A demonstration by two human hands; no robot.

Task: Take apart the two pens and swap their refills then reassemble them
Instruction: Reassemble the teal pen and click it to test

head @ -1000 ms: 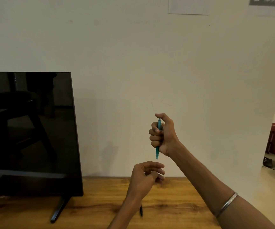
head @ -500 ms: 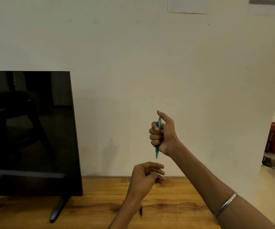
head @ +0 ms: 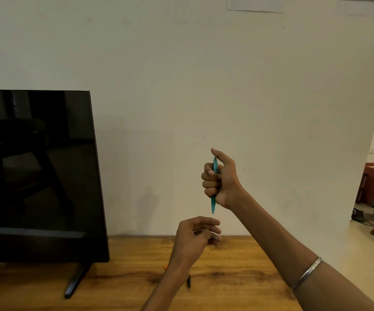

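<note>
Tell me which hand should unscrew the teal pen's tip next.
Probably the left hand: it hovers just under the teal pen's downward tip, fingers loosely curled, while the right hand grips the barrel upright.

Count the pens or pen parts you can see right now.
2 for certain: a teal pen gripped upright in the right hand, and a dark pen on the wooden table, partly hidden by the left forearm. An orange speck beside that forearm may be another part.

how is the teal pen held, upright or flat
Upright: the right hand grips the teal pen vertically, tip pointing down.
</note>
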